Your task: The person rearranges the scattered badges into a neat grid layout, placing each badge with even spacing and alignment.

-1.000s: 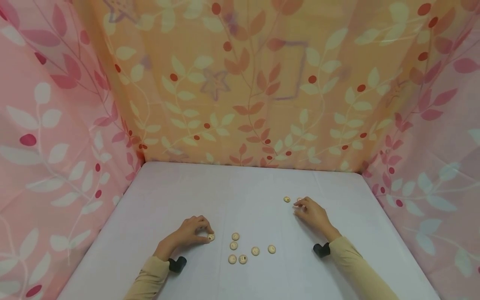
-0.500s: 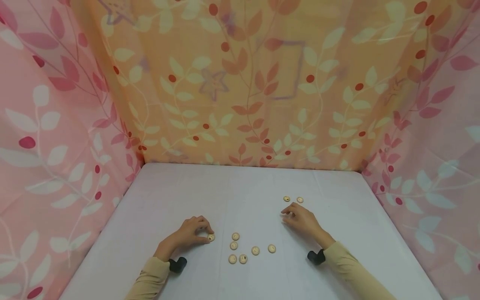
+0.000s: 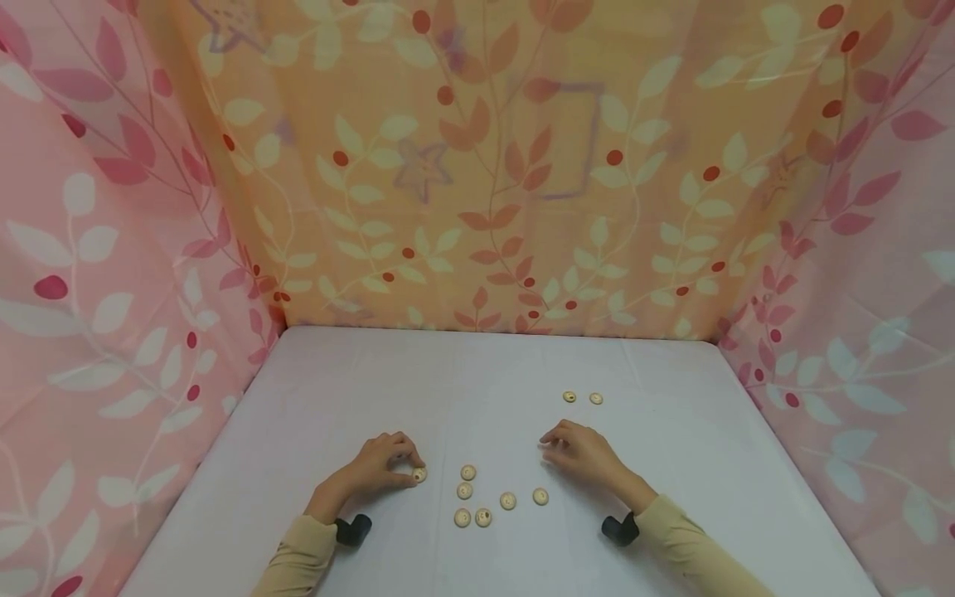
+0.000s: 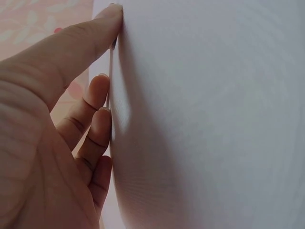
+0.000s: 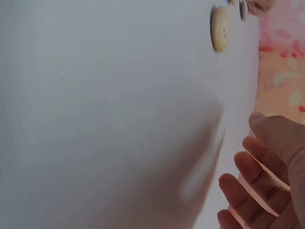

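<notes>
In the head view my left hand point(image 3: 379, 463) rests low on the white table, thumb and index finger pinching a small round wooden disc point(image 3: 419, 474) with a dark mark. That disc is hidden in the left wrist view, where the thumb point(image 4: 90, 40) reaches down to the cloth. My right hand point(image 3: 584, 452) hovers over the table with loosely bent fingers and nothing between them. Nearest below it lies a pale wooden disc point(image 3: 540, 497), also large in the right wrist view. Two more, a dark-marked disc point(image 3: 569, 397) and a plainer disc point(image 3: 596, 399), lie beyond the right hand.
Several similar discs are grouped between the hands, among them an upper disc point(image 3: 467, 473), a lower dark-marked disc point(image 3: 483, 517) and a separate disc point(image 3: 508, 501). Flowered curtains point(image 3: 477, 182) enclose the white tabletop point(image 3: 373, 365) at the back and both sides.
My right hand has drawn back from the two far discs, moving left and nearer, and uncovered the plainer one. The left hand keeps its pinch on the disc in the same place.
</notes>
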Tool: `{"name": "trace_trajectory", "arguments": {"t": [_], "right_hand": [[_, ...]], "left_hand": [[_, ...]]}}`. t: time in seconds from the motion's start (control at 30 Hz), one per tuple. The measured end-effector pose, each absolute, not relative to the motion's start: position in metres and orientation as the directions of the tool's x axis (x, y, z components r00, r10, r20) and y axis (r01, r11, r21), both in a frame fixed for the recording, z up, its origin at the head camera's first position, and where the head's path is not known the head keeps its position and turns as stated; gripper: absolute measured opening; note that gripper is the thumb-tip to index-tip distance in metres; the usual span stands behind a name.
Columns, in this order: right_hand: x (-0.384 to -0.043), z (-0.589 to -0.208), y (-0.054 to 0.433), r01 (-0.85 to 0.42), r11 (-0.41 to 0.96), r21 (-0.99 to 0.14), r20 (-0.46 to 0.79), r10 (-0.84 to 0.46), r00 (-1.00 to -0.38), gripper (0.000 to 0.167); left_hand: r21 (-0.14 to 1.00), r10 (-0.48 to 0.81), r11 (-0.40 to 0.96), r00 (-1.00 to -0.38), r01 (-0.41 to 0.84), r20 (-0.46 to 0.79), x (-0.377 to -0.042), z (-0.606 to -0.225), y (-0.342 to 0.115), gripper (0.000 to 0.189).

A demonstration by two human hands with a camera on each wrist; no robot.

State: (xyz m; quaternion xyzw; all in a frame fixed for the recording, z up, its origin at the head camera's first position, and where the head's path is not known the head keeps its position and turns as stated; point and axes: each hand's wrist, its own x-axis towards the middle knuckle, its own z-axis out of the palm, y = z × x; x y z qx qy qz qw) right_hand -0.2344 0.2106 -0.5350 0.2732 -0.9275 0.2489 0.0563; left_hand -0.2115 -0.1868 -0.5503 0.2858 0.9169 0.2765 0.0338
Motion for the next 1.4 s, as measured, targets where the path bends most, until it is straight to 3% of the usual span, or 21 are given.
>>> {"name": "trace_trajectory", "arguments": {"t": [0.7, 0.93, 1.4], "right_hand": [[-0.202, -0.529, 0.196, -0.597, 0.651, -0.469, 0.074, -0.644, -0.761, 0.024], [-0.195, -0.526, 0.197, -0.634, 0.639, -0.436, 0.056, -0.684, -0.727, 0.025], [-0.193, -0.532, 0.201, -0.64, 0.659, -0.395, 0.04, -0.683, -0.729, 0.02]], "left_hand": [[0.53, 0.538, 0.687, -0.838, 0.498, 0.09, -0.214, -0.554, -0.187, 0.019], [0.531, 0.538, 0.685, -0.838, 0.5, 0.095, -0.213, -0.554, -0.188, 0.018], [0.529, 0.531, 0.681, -0.839, 0.506, 0.118, -0.212, -0.556, -0.188, 0.022]]}}
